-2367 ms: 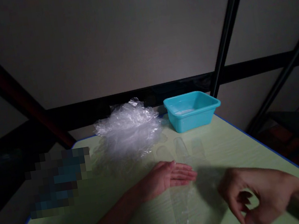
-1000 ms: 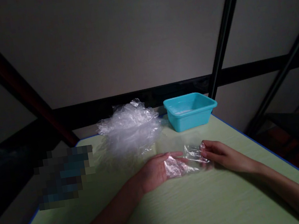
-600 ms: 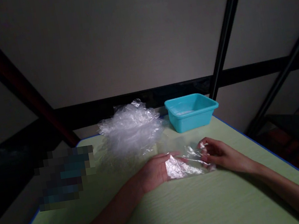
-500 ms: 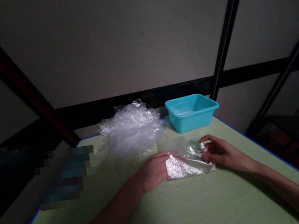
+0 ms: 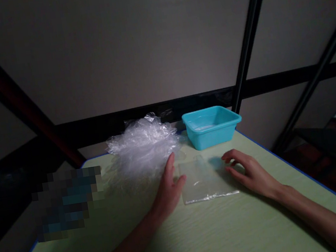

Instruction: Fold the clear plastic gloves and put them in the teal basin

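Note:
A clear plastic bag (image 5: 208, 181) lies flat on the pale green table, its bottom edge catching the light. Just left of the bag is my left hand (image 5: 168, 189), open, with thumb and fingers apart and nothing held. At the bag's right side my right hand (image 5: 249, 170) hovers with curled, parted fingers; it too is open and holds nothing. Behind my left hand a heap of crumpled clear plastic bags (image 5: 144, 146) rests on the table.
A turquoise plastic basin (image 5: 213, 134) stands at the back right of the table (image 5: 203, 238), which has a blue edge. To the left is a blurred-out dark item (image 5: 72, 203). A panelled wall (image 5: 137, 46) rises behind the table.
Both hands have let go of the clear plastic bag. It was raised and wrinkled between them and now lies flat. My left hand has turned, its fingers now pointing up and away.

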`<move>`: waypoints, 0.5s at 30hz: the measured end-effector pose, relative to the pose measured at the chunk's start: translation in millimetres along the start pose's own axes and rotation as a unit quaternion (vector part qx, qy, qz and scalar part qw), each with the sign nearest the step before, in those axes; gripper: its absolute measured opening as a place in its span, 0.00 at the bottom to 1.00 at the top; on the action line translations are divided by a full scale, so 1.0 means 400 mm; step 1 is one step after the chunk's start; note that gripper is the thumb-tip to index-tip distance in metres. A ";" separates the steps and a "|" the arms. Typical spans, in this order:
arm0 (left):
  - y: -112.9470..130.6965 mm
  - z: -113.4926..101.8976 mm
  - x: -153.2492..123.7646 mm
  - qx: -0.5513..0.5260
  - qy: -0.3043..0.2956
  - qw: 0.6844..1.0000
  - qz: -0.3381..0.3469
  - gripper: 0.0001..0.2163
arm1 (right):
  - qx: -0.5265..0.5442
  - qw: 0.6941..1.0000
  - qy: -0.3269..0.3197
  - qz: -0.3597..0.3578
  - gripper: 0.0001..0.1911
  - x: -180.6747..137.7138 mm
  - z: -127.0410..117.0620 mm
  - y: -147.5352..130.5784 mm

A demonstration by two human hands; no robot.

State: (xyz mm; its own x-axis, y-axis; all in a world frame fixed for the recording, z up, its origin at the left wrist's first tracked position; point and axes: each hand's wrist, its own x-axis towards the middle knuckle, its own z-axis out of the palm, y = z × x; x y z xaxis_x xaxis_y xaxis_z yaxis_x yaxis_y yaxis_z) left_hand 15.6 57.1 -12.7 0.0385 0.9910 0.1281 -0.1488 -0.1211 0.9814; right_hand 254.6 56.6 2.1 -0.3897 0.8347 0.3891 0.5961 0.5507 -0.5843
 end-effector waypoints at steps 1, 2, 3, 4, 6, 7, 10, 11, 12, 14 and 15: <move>0.005 0.004 -0.011 0.040 -0.017 0.999 0.027 0.26 | -0.016 0.999 -0.017 -0.026 0.09 -0.001 0.002 -0.006; 0.012 0.010 -0.024 0.084 -0.040 0.994 0.052 0.24 | -0.029 0.998 -0.040 -0.050 0.11 -0.001 0.006 -0.012; 0.019 0.017 -0.037 0.133 -0.071 0.986 0.074 0.23 | -0.043 0.994 -0.066 -0.069 0.14 -0.002 0.011 -0.017; 0.026 0.024 -0.051 0.182 -0.108 0.973 0.094 0.22 | -0.059 0.990 -0.094 -0.086 0.17 -0.003 0.017 -0.022; 0.037 0.038 -0.075 0.277 -0.186 0.935 0.123 0.23 | -0.092 0.978 -0.146 -0.118 0.25 -0.005 0.029 -0.029; 0.041 0.043 -0.084 0.326 -0.221 0.910 0.131 0.24 | -0.108 0.970 -0.170 -0.133 0.29 -0.005 0.034 -0.031; 0.043 0.050 -0.101 0.470 -0.291 0.822 0.139 0.28 | -0.140 0.952 -0.218 -0.160 0.36 -0.007 0.044 -0.031; 0.042 0.050 -0.104 0.511 -0.303 0.792 0.140 0.29 | -0.145 0.950 -0.227 -0.161 0.37 -0.007 0.045 -0.029; 0.041 0.049 -0.106 0.545 -0.310 0.767 0.141 0.29 | -0.148 0.948 -0.232 -0.160 0.38 -0.008 0.046 -0.027; 0.038 0.047 -0.109 0.589 -0.313 0.730 0.148 0.30 | -0.149 0.946 -0.239 -0.159 0.38 -0.010 0.045 -0.024; 0.037 0.045 -0.111 0.604 -0.313 0.717 0.151 0.30 | -0.150 0.945 -0.243 -0.159 0.39 -0.011 0.045 -0.022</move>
State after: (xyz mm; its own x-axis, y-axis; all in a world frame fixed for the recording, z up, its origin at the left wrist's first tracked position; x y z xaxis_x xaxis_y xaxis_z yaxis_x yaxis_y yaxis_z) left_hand 29.6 10.4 -1.2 0.6780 0.7345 0.0292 0.7055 -0.6614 0.2546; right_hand 238.3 48.3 -7.3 -0.8158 0.5703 0.0962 0.5381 0.8094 -0.2353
